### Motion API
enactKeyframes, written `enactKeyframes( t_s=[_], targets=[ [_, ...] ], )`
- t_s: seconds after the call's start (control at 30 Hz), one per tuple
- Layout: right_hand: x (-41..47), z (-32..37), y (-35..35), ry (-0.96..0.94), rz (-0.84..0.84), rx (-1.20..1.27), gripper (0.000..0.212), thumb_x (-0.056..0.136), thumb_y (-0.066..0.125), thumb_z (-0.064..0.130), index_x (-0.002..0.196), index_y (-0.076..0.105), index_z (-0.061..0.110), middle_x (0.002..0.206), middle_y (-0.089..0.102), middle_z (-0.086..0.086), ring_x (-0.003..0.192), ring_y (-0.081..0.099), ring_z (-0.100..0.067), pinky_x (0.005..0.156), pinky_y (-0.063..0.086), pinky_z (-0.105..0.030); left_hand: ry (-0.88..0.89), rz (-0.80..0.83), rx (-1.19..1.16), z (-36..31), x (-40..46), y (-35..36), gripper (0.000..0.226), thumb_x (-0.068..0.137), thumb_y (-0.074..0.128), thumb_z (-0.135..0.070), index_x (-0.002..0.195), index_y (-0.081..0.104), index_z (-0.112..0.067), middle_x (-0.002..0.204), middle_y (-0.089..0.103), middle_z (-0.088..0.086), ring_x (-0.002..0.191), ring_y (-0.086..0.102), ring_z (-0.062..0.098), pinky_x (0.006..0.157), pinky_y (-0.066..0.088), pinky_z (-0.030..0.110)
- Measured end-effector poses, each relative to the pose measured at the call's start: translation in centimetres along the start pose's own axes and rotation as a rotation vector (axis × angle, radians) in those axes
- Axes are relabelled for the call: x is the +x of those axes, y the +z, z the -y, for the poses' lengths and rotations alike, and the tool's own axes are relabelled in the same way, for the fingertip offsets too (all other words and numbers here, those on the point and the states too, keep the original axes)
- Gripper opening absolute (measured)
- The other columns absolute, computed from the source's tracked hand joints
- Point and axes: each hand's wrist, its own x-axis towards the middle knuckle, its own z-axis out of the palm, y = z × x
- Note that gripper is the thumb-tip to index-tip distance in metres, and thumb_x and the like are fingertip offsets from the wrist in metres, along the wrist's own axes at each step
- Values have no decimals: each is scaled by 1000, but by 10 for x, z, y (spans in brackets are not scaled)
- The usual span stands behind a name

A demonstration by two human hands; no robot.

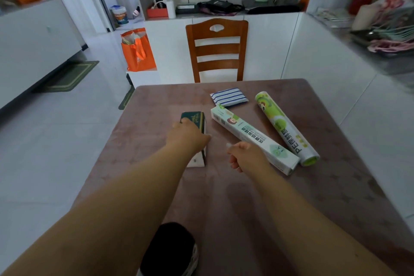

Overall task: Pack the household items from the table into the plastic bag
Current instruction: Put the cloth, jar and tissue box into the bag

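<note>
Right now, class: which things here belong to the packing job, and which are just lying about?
Job:
- dark green tissue pack, under the left hand
- long white-and-green box
- green-and-white film roll
- blue-striped cloth

Lying about:
- brown wooden chair
- orange tote bag
- green floor mat

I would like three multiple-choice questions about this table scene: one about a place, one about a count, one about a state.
1. Where does the striped cloth pad lie?
A. at the far side of the table, near the chair
B. on the floor
C. under the left hand

2. How many long items, box or roll, lie on the table?
A. one
B. two
C. four

3. What does the left hand do?
A. hangs off the table
B. holds a bag
C. rests on the dark green pack

Key: 1 A, it lies beyond the other items; 2 B, the white box and the green roll; 3 C, its fingers lie on the pack's top.
</note>
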Motion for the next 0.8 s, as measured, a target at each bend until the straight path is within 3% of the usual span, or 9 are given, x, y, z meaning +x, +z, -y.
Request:
enactKeyframes(
  t_s=[0.13, 0.23, 0.33, 0.47, 0.6, 0.7, 0.8],
  targets=[
    [61, 22, -14, -38, -139, -29, 20, 85, 59, 34, 72, 59, 19, 64, 65, -3, 62, 57, -20, 64, 46, -33, 50, -74, 133, -11, 28, 11, 96, 74, 55, -69, 145, 25, -11, 142, 39, 18, 128, 40, 38, 105, 37, 49],
    [113, 40, -23, -93, -224, -54, 21, 85, 57, 35, 68, 53, 24, 83, 67, -8, 79, 63, -26, 76, 51, -38, 168, -139, 182, -17, 51, 21, 84, 83, 39, -70, 146, 27, -15, 150, 34, 15, 138, 29, 36, 111, 25, 51],
    [160, 55, -30, -99, -256, -177, 12, 91, 50, 26, 87, 58, 17, 93, 59, -6, 84, 57, -24, 76, 47, -34, 292, -176, 139, -17, 72, 34, 71, 91, 25, -64, 145, 33, -18, 152, 36, 9, 142, 25, 31, 115, 22, 50],
    [228, 61, -32, -74, -327, -428, 38, 92, 48, 29, 125, 52, 9, 117, 62, -8, 97, 57, -26, 72, 39, -30, 313, -205, 179, -16, 84, 51, 69, 92, 13, -64, 143, 38, -24, 148, 44, 2, 138, 32, 26, 114, 23, 49],
    [276, 49, -23, -72, -337, -575, 39, 90, 53, 34, 123, 48, 12, 116, 62, -8, 91, 58, -24, 59, 40, -28, 332, -280, 201, -16, 83, 58, 67, 92, 11, -64, 137, 43, -26, 142, 50, -2, 135, 37, 22, 111, 28, 46],
    [295, 44, -14, 10, -370, -761, 59, 84, 59, 47, 129, 44, 12, 124, 56, -10, 106, 57, -28, 73, 47, -35, 328, -280, 203, -15, 85, 60, 68, 91, 9, -64, 137, 43, -27, 141, 50, -4, 135, 37, 20, 111, 27, 47],
    [305, 49, -9, 76, -408, -777, 72, 80, 66, 41, 138, 36, 10, 135, 48, -13, 119, 49, -30, 87, 45, -39, 329, -285, 194, -15, 86, 61, 69, 91, 8, -64, 136, 44, -27, 141, 51, -4, 135, 37, 20, 111, 27, 46]
  ],
)
